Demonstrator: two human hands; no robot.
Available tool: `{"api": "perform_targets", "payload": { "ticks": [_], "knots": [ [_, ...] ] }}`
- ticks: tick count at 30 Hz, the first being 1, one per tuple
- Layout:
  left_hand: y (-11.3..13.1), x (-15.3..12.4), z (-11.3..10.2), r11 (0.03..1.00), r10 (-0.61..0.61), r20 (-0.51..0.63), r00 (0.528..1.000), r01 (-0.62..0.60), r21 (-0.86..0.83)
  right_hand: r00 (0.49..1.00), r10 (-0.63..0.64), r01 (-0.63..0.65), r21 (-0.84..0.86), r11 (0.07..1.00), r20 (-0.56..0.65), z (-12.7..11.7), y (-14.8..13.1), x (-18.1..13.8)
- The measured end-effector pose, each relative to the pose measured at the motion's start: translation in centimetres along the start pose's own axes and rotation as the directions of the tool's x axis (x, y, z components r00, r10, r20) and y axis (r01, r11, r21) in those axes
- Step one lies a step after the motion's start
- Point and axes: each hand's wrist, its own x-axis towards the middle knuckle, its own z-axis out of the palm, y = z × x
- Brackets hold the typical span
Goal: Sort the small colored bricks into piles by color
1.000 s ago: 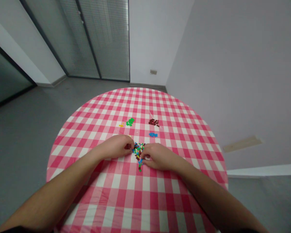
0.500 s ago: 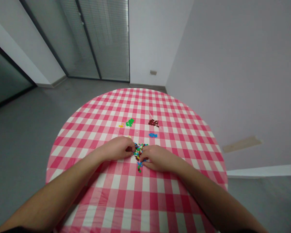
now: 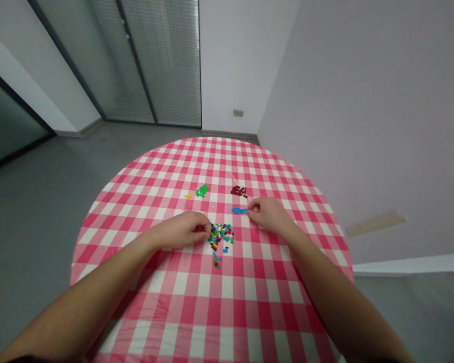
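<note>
A pile of small mixed-colour building bricks (image 3: 222, 233) lies near the middle of the table. My left hand (image 3: 189, 229) rests at the pile's left edge, fingertips pinched together against it; anything between them is too small to make out. My right hand (image 3: 268, 214) is at the right end of a little group of blue bricks (image 3: 238, 210), its thumb and forefinger pinched there. What those fingers hold, if anything, cannot be made out. Behind the blue group sit dark brown bricks (image 3: 238, 191). Green bricks (image 3: 202, 190) and a few yellow bricks (image 3: 188, 196) lie farther left.
Everything lies on a round table with a pink-and-white checked cloth (image 3: 219, 312). A few loose bricks (image 3: 216, 261) trail from the pile towards me. Beyond the table are a glass partition (image 3: 162, 65) and a pale wall (image 3: 363, 101) on the right.
My right hand has left the mixed pile and moved away and to the right, to the blue bricks. My left hand has stayed beside the pile, its fingers drawn closer together.
</note>
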Motion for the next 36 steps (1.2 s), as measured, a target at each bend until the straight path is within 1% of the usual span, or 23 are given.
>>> {"api": "perform_targets", "payload": {
  "ticks": [4,7,10,12,17,24,30,36],
  "knots": [
    [-0.1,0.0,0.0,0.998,-0.013,-0.013,1.000,0.012,-0.060,0.996,0.078,-0.073,-0.132,0.989,0.037,0.1,1.1,0.9],
    [-0.5,0.1,0.2,0.995,-0.039,-0.037,0.999,0.035,-0.093,0.993,0.102,-0.093,-0.139,0.986,0.058,0.2,1.2,0.9],
    [-1.0,0.1,0.4,0.982,-0.065,-0.072,0.995,0.051,-0.184,0.995,0.081,-0.075,-0.119,0.990,0.050,0.0,1.4,0.8],
    [-1.2,0.1,0.5,0.971,-0.060,-0.087,0.994,0.038,-0.237,0.997,0.069,-0.064,-0.117,0.991,0.044,-0.1,1.6,0.7],
    [-1.4,0.2,0.4,0.979,-0.011,-0.103,0.995,-0.010,-0.204,0.998,0.028,-0.022,-0.104,0.994,0.061,0.0,1.6,0.7],
    [-2.2,0.2,1.0,0.963,-0.065,-0.072,0.995,0.044,-0.265,0.999,-0.006,0.006,-0.005,1.000,0.052,0.2,1.3,0.7],
    [-2.2,0.2,1.1,0.960,-0.063,-0.053,0.997,0.046,-0.277,0.999,0.011,-0.006,-0.092,0.996,0.051,0.5,1.5,0.9],
    [-2.4,0.3,1.2,0.946,-0.077,-0.077,0.994,0.049,-0.320,0.998,-0.007,0.012,-0.083,0.997,0.061,0.7,1.5,0.9]
  ]
}}
